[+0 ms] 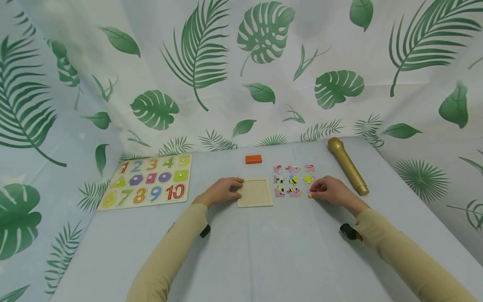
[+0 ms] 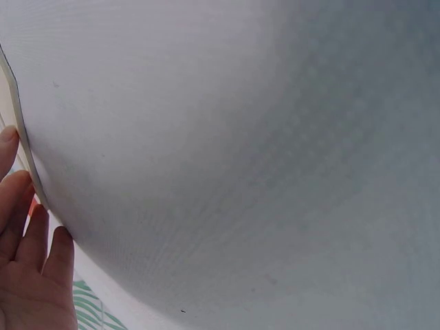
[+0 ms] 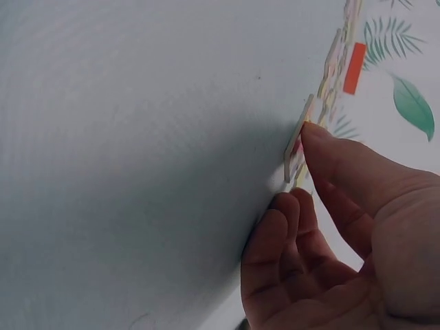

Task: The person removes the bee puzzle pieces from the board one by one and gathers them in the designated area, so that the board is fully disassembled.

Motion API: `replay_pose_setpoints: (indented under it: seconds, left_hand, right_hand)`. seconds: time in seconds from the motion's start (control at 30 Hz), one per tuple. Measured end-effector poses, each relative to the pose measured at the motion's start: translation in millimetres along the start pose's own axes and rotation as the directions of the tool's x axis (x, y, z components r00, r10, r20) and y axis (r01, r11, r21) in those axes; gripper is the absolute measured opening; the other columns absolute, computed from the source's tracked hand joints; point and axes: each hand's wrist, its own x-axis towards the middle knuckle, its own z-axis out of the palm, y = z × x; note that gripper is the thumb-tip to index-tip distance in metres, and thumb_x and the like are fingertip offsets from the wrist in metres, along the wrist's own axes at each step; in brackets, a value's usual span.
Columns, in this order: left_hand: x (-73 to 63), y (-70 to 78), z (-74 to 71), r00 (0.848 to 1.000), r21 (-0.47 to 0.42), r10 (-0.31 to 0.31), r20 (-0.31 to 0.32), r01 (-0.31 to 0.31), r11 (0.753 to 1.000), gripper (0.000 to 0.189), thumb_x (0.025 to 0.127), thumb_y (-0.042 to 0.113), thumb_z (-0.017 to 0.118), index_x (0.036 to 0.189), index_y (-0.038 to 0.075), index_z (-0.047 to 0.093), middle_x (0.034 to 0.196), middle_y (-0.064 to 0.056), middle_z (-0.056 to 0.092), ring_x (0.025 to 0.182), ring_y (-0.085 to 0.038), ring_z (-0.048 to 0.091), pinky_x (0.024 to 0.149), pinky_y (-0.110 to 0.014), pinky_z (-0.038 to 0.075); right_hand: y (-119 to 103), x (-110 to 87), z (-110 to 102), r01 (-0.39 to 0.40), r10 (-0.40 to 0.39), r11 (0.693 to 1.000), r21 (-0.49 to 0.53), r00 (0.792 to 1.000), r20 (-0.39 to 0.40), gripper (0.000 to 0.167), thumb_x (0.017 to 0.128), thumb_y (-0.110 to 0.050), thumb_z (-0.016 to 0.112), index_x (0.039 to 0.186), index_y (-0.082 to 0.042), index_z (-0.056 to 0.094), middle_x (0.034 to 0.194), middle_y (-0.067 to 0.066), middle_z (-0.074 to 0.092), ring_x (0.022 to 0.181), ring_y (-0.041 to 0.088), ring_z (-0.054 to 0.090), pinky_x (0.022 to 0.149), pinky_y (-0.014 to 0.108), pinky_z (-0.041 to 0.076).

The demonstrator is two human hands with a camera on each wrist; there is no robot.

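In the head view my left hand (image 1: 222, 191) lies at the left edge of a square wooden puzzle tray (image 1: 255, 206). Fairly straight fingers (image 2: 58, 254) touch the tray's edge in the left wrist view. The tray has a raised rim and a bare inside. To its right, several colourful jigsaw pieces (image 1: 292, 180) lie in rows. At the lower right of these rows, my right hand (image 1: 332, 191) pinches a jigsaw piece (image 3: 297, 148) low at the table. Its thumb presses on the piece; part of the grip is hidden.
A number and shape board (image 1: 151, 201) lies at the left. An orange block (image 1: 253, 159) sits behind the tray, and a gold microphone (image 1: 349, 165) lies at the right. Leaf-patterned cloth (image 1: 226, 63) hangs behind the pale table (image 1: 249, 251).
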Motion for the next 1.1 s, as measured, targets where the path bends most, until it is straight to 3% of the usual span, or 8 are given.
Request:
replay_pose_setpoints:
  seconds: [0.47,1.1]
  left_hand:
    - [-3.5,-3.3,-0.2,1.0,-0.003,0.006,-0.005,-0.006,1.0,0.047,0.091,0.02,0.07,0.133,0.001,0.059,0.147,-0.002,0.049,0.14,-0.021,0.038,0.116,-0.035,0.03]
    - [-4.8,-5.7,0.2,1.0,0.015,0.023,-0.02,-0.023,1.0,0.044,0.091,0.02,0.07,0.131,0.004,0.061,0.147,-0.003,0.049,0.139,-0.022,0.039,0.116,-0.036,0.03]
  right_hand:
    - [5.5,4.7,3.4,-0.023,0.019,0.997,0.068,0.999,0.05,0.015,0.091,-0.013,0.069,0.101,-0.003,0.068,0.095,0.006,0.065,0.087,0.021,0.056,0.075,0.034,0.048]
    - [7.9,7.2,3.4,-0.051,0.045,0.994,0.095,0.997,0.071,0.019,0.091,-0.015,0.069,0.104,-0.001,0.067,0.094,0.006,0.063,0.084,0.021,0.053,0.071,0.031,0.046]
